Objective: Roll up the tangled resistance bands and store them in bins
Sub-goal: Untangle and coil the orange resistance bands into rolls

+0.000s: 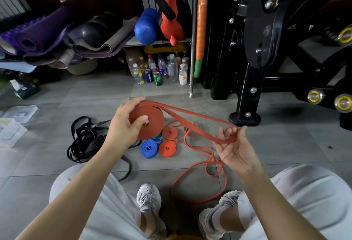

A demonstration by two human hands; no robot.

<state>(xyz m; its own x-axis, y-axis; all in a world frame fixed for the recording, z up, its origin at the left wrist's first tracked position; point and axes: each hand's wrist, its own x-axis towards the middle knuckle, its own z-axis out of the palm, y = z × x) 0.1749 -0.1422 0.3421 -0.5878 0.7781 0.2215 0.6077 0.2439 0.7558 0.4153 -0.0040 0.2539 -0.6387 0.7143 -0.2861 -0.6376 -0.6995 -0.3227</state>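
Clear, boxy plastic bins (18,113) lie at the left edge of the grey tiled floor (276,144). Beside them sprawls a tangle of glossy black bands (85,140). The left hand (123,125) grips a flat, matte rust-red band (154,119) wound into a thick disc, thumb on its face, fingers curled over the rim. Beneath sit a blue roll (149,148) and two small orange rolls (170,132). A thin orange band (209,165) loops loosely. The right hand (235,150), palm up, curls its fingers round the rust-red band's unrolled tail.

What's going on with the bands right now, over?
Left hand grips red band roll. Right hand holds its loose end. Black bands tangled on floor, thin orange band too.
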